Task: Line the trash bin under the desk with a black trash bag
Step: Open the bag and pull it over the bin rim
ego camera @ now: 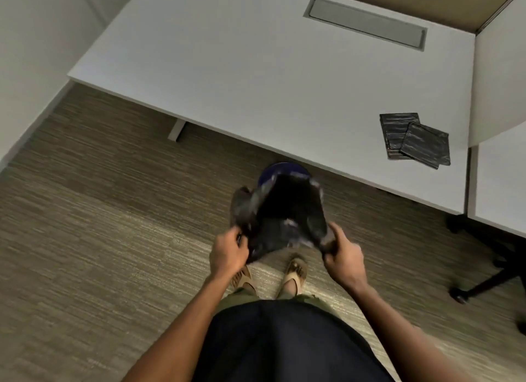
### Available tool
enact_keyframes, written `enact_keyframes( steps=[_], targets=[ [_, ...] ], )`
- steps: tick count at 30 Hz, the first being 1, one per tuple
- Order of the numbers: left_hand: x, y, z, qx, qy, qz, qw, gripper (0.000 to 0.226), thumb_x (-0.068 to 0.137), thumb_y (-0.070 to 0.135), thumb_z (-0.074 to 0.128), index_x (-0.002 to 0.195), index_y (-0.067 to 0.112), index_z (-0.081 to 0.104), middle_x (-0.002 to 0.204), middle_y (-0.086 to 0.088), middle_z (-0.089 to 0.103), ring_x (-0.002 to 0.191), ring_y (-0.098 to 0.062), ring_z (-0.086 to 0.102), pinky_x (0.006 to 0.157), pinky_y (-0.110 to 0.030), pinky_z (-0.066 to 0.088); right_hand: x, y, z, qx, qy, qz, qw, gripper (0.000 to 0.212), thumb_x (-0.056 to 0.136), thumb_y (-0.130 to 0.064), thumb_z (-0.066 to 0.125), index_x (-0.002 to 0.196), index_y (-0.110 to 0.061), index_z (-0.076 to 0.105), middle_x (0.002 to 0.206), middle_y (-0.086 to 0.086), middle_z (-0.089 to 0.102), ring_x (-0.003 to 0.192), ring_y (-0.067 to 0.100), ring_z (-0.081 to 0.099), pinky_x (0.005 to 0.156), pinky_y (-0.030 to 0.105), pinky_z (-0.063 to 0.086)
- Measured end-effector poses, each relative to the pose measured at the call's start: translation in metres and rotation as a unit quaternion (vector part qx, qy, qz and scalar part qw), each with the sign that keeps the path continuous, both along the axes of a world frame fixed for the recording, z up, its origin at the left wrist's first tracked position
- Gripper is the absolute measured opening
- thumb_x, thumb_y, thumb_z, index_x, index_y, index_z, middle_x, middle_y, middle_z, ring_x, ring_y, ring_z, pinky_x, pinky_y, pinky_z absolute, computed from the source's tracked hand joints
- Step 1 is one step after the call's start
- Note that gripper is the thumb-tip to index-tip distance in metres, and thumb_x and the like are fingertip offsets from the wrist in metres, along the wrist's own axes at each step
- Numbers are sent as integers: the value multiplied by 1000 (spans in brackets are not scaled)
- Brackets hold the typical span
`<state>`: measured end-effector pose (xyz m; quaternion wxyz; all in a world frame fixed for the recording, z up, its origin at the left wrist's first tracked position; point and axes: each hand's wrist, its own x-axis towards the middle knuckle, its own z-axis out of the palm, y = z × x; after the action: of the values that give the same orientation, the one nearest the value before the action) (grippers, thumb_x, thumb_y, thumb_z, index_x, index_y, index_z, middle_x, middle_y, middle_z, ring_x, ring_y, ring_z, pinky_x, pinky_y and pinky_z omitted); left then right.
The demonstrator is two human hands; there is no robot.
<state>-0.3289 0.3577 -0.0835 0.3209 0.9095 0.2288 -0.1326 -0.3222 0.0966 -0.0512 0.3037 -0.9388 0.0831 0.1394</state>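
Observation:
A black trash bag (280,210) hangs open between my two hands above the carpet, its mouth spread and dark inside. My left hand (227,252) grips its left edge and my right hand (343,253) grips its right edge. Just beyond the bag, a dark blue round trash bin (271,171) stands on the floor at the front edge of the white desk (256,77); only its far rim shows, the rest is hidden by the bag.
Two folded black trash bags (412,139) lie on the desk near its right front corner. A black office chair base (489,270) stands at the right. A desk leg (178,129) meets the carpet at left. My sandalled feet (270,276) are below the bag.

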Motion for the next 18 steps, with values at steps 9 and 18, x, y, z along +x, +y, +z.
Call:
enact_keyframes(
  steps=[9, 18],
  targets=[
    [32, 10, -20, -140, -17, 162, 977, 32, 105, 25, 44, 83, 10, 61, 80, -8, 65, 84, -36, 64, 71, -41, 48, 35, -8, -24, 356, 150, -374, 843, 28, 95, -10, 55, 84, -18, 79, 78, 4, 78, 76, 17, 67, 64, 31, 54],
    [134, -1, -45, -428, 159, 400, 795, 31, 95, 24, 47, 107, 7, 71, 103, -17, 72, 86, -32, 70, 75, -42, 58, 111, -5, -40, 504, 212, -547, 634, 40, 99, 4, 42, 135, -2, 59, 120, 17, 69, 108, 28, 70, 89, 40, 62]
  ],
)
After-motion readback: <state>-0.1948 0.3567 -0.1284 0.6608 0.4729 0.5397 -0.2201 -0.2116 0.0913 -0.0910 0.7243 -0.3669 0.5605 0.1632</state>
